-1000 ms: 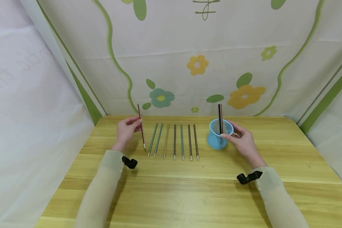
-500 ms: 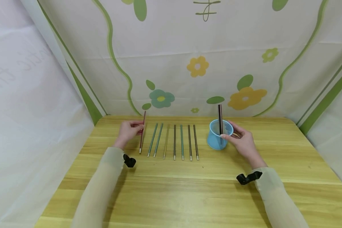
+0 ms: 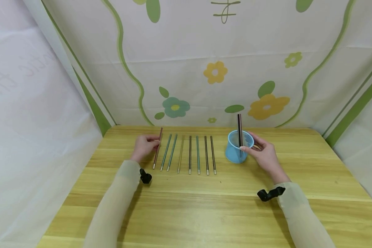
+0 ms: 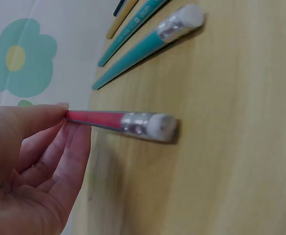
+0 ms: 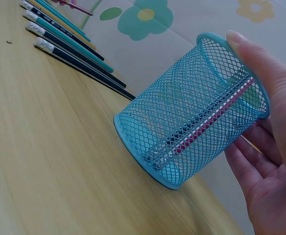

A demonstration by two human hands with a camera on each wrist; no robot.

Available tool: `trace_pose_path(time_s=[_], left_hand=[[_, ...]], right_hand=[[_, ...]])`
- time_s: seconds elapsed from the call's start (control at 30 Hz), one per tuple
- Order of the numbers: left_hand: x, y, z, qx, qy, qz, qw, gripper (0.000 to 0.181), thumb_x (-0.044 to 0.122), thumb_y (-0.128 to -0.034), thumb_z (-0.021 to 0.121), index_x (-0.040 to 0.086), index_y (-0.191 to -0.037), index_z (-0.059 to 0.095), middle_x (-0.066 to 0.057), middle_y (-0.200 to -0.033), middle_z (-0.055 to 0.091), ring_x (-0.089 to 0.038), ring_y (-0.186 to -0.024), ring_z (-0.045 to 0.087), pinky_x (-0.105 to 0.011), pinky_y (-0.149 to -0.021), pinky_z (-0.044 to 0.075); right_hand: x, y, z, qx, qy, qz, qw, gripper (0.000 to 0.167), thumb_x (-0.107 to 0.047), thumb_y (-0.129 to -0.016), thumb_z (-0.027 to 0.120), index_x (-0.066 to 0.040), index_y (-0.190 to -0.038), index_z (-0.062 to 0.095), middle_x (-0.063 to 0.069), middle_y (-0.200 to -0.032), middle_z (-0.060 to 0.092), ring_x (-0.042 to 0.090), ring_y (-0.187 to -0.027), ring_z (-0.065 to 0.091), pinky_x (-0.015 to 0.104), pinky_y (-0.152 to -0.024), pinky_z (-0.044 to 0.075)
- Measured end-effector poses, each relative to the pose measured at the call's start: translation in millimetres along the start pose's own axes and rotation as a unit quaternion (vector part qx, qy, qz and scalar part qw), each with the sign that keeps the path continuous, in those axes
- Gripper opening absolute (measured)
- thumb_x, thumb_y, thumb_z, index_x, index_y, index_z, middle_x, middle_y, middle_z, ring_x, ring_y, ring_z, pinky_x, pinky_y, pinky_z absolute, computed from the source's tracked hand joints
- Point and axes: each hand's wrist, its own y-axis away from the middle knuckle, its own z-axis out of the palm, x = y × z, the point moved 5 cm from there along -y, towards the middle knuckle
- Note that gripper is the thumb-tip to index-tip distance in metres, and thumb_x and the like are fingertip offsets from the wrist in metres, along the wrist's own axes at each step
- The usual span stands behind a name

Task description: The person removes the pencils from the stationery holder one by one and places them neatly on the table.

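Observation:
My left hand (image 3: 145,147) pinches a red pencil (image 3: 157,155) between thumb and fingers at the left end of a row of pencils. In the left wrist view the red pencil (image 4: 104,120) has its white eraser end close to the wood, beside a teal pencil (image 4: 135,53). My right hand (image 3: 265,155) grips the rim of a blue mesh cup (image 3: 235,155) at the right. Dark and red pencils (image 3: 239,127) stand in the cup. Through the mesh in the right wrist view, a red pencil (image 5: 214,116) leans inside, and the right thumb rests on the rim.
Several pencils lie side by side between the hands: teal (image 3: 165,153), yellow (image 3: 181,155) and black (image 3: 190,155) ones, eraser ends toward me. The wooden table (image 3: 186,213) ends at a white patterned cloth (image 3: 179,79) behind, and cloth also hangs at both sides.
My left hand has moved slightly right and toward me, bringing the red pencil down beside the row and tilting its top to the right. The right hand and cup have hardly moved.

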Motion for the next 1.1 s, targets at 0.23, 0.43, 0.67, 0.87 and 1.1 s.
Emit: trace_pose_path(time_s=[0.23, 0.43, 0.67, 0.87, 1.1], left_hand=[[-4.7, 0.9, 2.9, 0.013, -0.003, -0.005, 0.9999, 0.025, 0.007, -0.0975, 0.071, -0.005, -0.119, 0.072, -0.021, -0.108, 0.072, -0.027, -0.083, 0.074, -0.032, -0.071, 0.062], [-6.8, 2.5, 5.3, 0.020, -0.025, -0.010, 0.9994, 0.023, 0.009, -0.0978, 0.071, -0.004, -0.117, 0.073, -0.020, -0.107, 0.072, -0.024, -0.082, 0.073, -0.031, -0.071, 0.061], [-5.7, 2.5, 8.6, 0.021, -0.038, -0.013, 0.9990, 0.020, 0.009, -0.0963, 0.073, -0.002, -0.112, 0.076, -0.018, -0.103, 0.073, -0.022, -0.080, 0.073, -0.029, -0.068, 0.061], [-6.4, 2.0, 8.5, 0.021, -0.043, -0.014, 0.9987, 0.019, 0.009, -0.0959, 0.073, -0.003, -0.110, 0.076, -0.017, -0.100, 0.074, -0.022, -0.079, 0.073, -0.029, -0.068, 0.060], [-4.7, 3.4, 9.2, 0.018, -0.078, -0.014, 0.9967, 0.018, 0.009, -0.0952, 0.074, 0.000, -0.110, 0.077, -0.014, -0.100, 0.075, -0.021, -0.083, 0.072, -0.032, -0.074, 0.060]], right_hand=[[0.5, 0.0, 0.1, 0.003, 0.002, -0.001, 1.0000, 0.072, -0.019, -0.091, 0.081, -0.010, -0.153, 0.047, 0.020, -0.152, 0.047, 0.035, -0.133, 0.050, 0.017, -0.092, 0.051], [3.4, -1.3, 0.3, 0.002, -0.001, 0.001, 1.0000, 0.073, -0.021, -0.091, 0.081, -0.010, -0.153, 0.047, 0.020, -0.152, 0.047, 0.036, -0.134, 0.049, 0.017, -0.092, 0.050], [6.3, -3.0, -0.6, 0.000, 0.006, 0.004, 1.0000, 0.072, -0.021, -0.091, 0.080, -0.009, -0.154, 0.046, 0.020, -0.152, 0.046, 0.038, -0.135, 0.048, 0.016, -0.092, 0.050], [5.4, -2.7, -1.1, -0.003, 0.010, 0.001, 0.9999, 0.072, -0.019, -0.092, 0.079, -0.006, -0.154, 0.044, 0.023, -0.151, 0.045, 0.040, -0.135, 0.047, 0.015, -0.092, 0.050], [6.6, -2.9, -0.1, -0.001, 0.002, 0.003, 1.0000, 0.073, -0.021, -0.091, 0.081, -0.008, -0.154, 0.045, 0.021, -0.151, 0.046, 0.038, -0.135, 0.048, 0.016, -0.092, 0.050]])
